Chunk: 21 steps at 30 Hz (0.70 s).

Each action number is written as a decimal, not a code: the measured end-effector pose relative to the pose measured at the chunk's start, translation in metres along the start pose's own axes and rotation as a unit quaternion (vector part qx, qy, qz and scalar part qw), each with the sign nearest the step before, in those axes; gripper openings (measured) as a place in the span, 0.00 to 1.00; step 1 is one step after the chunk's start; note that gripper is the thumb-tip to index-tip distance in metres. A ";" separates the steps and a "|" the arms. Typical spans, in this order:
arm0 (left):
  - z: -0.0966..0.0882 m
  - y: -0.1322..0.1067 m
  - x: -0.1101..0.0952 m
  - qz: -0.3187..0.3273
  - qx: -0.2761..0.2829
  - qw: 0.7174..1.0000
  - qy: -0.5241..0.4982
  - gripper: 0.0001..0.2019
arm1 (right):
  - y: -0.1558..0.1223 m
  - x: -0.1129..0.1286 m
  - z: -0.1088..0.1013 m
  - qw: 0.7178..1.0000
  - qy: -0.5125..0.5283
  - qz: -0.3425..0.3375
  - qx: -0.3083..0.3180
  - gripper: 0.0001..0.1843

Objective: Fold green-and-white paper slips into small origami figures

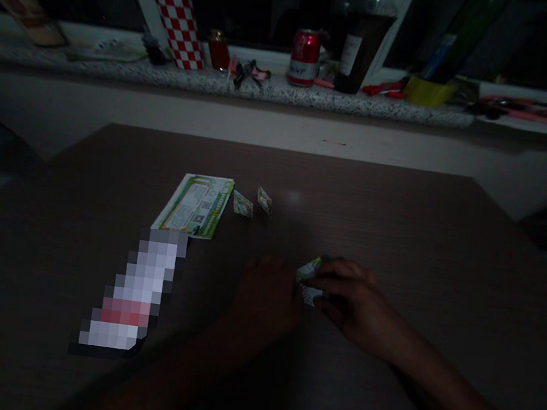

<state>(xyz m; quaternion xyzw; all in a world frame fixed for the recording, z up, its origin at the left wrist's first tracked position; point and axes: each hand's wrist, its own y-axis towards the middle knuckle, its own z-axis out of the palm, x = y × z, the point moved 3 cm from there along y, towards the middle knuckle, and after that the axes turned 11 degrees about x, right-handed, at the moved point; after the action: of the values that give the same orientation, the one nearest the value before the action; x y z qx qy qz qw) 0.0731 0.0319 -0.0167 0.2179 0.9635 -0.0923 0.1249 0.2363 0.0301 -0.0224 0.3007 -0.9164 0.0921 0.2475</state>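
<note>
Low over the middle of the table, a small folded piece of printed paper [308,271], green and white, lies between my two hands. My right hand [359,302] pinches it from the right, thumb below and fingers above. My left hand [269,296] is closed with curled fingers against the paper's left edge; its fingertips are hidden. Two similar small folded papers, a left one [242,205] and a right one [264,201], stand farther back. Beside them lies a flat green-and-white printed sheet [195,205].
A phone-like device [134,291] with a blurred-out bright screen lies left of my left arm. Beyond the brown table [403,215], a stone window sill [248,91] carries a red can [304,58], a checkered bottle [179,31], a dark bottle [361,52] and a yellow holder [428,91].
</note>
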 end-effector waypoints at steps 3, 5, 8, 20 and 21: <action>0.001 0.000 0.001 -0.007 -0.018 1.000 -0.002 0.10 | 0.001 0.003 -0.001 1.000 -0.008 0.001 0.019 0.22; 0.001 0.000 0.002 -0.009 -0.020 1.000 -0.003 0.14 | 0.001 0.004 -0.001 1.000 -0.008 0.000 0.026 0.22; 0.001 0.000 0.002 -0.007 -0.017 1.000 0.004 0.16 | 0.002 0.005 -0.002 1.000 -0.010 0.000 0.028 0.22; -0.019 0.002 0.034 -0.044 0.081 0.994 -0.062 0.06 | 0.001 0.002 -0.004 0.999 -0.025 -0.008 0.048 0.25; -0.020 0.001 0.037 -0.040 0.079 0.994 -0.068 0.05 | 0.000 0.002 -0.006 0.998 -0.024 -0.012 0.054 0.26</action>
<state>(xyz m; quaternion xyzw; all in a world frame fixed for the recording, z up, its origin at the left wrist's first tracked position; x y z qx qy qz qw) 0.0374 0.0526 -0.0083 0.1813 0.9505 -0.1874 0.1689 0.2368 0.0311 -0.0163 0.3263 -0.9123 0.1312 0.2099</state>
